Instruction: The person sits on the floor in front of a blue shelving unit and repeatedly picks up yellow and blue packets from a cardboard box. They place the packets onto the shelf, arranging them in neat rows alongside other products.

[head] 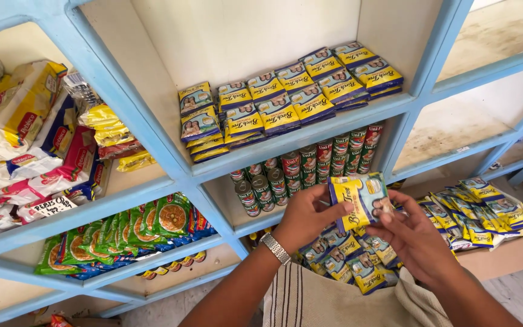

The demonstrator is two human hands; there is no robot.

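Two bare hands hold one yellow-and-blue sachet (361, 200) at centre: left hand (304, 215) pinching its left edge, right hand (413, 236) its right. At twelve o'clock, a blue shelf (310, 136) carries matching stacked sachets (286, 100).

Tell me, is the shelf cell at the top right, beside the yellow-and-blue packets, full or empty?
Empty. The top right cell shows only its bare, stained board, while the next cell holds rows of packets.
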